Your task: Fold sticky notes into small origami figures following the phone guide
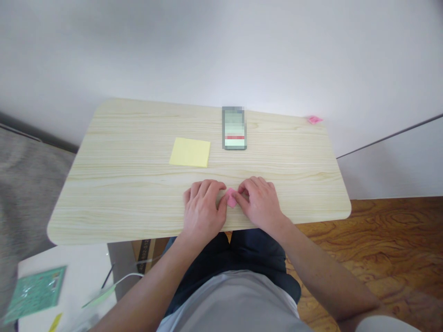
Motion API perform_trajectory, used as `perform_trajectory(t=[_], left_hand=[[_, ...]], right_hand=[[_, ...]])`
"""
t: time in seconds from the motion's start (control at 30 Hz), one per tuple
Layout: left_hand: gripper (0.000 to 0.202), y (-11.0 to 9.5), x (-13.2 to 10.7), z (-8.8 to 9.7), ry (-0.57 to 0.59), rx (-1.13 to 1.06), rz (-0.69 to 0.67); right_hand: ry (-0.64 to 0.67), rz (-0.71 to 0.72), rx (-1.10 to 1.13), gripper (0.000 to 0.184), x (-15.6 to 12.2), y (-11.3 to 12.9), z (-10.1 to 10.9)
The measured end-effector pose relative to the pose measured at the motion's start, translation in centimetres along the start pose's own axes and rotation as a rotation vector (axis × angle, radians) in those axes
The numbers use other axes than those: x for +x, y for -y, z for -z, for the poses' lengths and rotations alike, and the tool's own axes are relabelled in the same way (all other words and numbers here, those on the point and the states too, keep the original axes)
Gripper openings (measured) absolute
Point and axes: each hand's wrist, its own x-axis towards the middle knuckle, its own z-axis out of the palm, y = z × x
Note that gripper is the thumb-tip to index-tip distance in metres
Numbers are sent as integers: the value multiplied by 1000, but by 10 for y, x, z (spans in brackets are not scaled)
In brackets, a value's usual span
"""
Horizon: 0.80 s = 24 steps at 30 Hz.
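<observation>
A small pink folded paper (231, 198) lies on the light wooden table (138, 193) near its front edge. My left hand (203, 205) rests knuckles-up just left of it, fingers curled, thumb pressing the paper's left side. My right hand (260, 200) mirrors it on the other side, curled fingers pinching the paper's right edge. Most of the paper is hidden between the two hands.
A yellow sticky-note pad (190, 152) lies left of centre, a phone (234, 128) stands behind the hands, and another small pink folded paper (314, 120) sits at the far right corner. A white surface with a green packet (34, 293) is lower left. Wooden floor shows on the right.
</observation>
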Motion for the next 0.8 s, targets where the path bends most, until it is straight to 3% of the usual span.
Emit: perform_trajectory(t=[0.27,0.47,0.7,0.8], left_hand=[[15,4,-2,-1,15,-18,-57],[17,5,-2,0,26,-32,-110],[22,11,-41,7,29,-53,-236],[33,14,-58,10,1,-57,-281]], right_hand=[[-8,37,112,12,-6,-9,0],[-60,72,157,18,-14,-12,-6],[-74,266,175,33,-49,-13,-6],[-55,350,205,41,-57,-16,-5]])
